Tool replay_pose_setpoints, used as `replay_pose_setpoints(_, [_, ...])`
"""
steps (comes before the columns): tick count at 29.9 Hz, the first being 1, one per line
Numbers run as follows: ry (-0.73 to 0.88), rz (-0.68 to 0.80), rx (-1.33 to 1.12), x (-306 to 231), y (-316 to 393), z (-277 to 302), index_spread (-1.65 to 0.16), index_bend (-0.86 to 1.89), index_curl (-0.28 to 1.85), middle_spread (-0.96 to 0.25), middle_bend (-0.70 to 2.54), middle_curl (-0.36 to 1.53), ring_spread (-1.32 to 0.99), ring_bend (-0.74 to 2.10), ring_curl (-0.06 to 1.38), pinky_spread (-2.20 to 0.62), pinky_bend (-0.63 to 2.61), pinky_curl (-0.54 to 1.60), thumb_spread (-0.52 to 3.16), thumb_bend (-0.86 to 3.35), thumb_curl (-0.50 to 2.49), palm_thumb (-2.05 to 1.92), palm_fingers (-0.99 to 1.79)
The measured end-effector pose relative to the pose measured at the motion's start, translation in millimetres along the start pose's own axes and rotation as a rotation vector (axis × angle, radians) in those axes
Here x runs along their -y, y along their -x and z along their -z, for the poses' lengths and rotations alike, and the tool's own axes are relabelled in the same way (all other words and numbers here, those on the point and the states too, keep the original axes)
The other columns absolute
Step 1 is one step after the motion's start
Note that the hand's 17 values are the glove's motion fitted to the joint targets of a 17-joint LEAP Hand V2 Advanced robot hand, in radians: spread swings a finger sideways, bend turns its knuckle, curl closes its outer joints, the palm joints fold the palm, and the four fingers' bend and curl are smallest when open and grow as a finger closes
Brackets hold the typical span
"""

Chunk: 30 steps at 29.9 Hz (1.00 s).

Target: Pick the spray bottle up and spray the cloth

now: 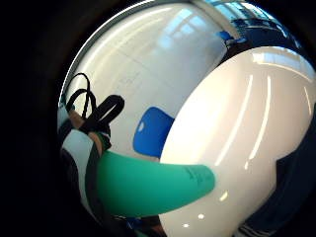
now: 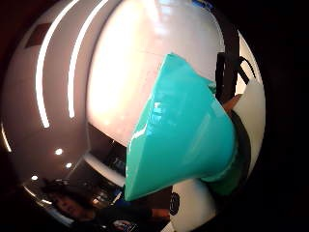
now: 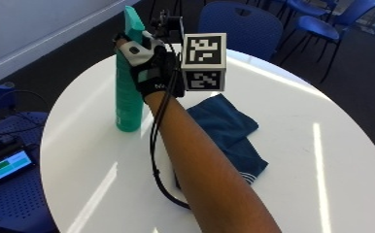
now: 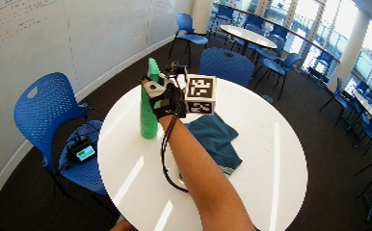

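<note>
Tall, slim teal-green plastic spray bottle (image 3: 128, 87) standing upright on the round, glossy white counter (image 3: 291, 145), base down near the counter's edge, long axis vertical, tapered top pointing straight up. Smooth and shiny along the body, narrowing toward the top; no nozzle detail discernible. Black-gloved right hand (image 3: 150, 68) against the bottle's upper part, fingers curled round it from the side, bare forearm stretching back over the counter. Seen close in both palm views, the same bottle (image 2: 181, 130) filling much of the thumb-side view as a broad glossy teal wedge, and running as a rounded green cylinder (image 1: 153, 185) in the little-finger-side view. Dark blue, soft, crumpled cloth (image 3: 230, 131) lying flat on the counter just beside the forearm, apart from the bottle. Blue plastic chair (image 3: 242, 26) behind the counter.
</note>
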State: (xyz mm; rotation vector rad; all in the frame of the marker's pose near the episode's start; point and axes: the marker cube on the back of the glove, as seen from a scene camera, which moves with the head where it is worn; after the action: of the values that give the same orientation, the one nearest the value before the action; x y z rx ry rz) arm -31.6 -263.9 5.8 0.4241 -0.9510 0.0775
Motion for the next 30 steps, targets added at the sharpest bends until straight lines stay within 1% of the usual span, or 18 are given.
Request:
replay_pose_setpoints(8, [-0.017, 0.025, -0.004, 3.4, 6.4, -3.5, -0.30, 0.27, 0.51, -0.17, 0.47, 0.48, -0.19, 0.55, 0.44, -0.19, 0.38, 0.38, 0.37, -0.04, 0.79, 0.89, 1.35])
replay_pose_setpoints(16, [0.010, 0.038, 0.001, 3.8, 20.8, -13.4, -0.30, 0.26, 0.51, -0.18, 0.47, 0.48, -0.19, 0.56, 0.44, -0.21, 0.38, 0.38, 0.36, -0.04, 0.79, 0.89, 1.36])
replay_pose_setpoints(30, [-0.005, 0.008, 0.010, 1.3, 16.1, -9.5, -0.30, 0.27, 0.51, -0.18, 0.47, 0.48, -0.18, 0.56, 0.44, -0.22, 0.39, 0.38, 0.36, -0.04, 0.78, 0.88, 1.36])
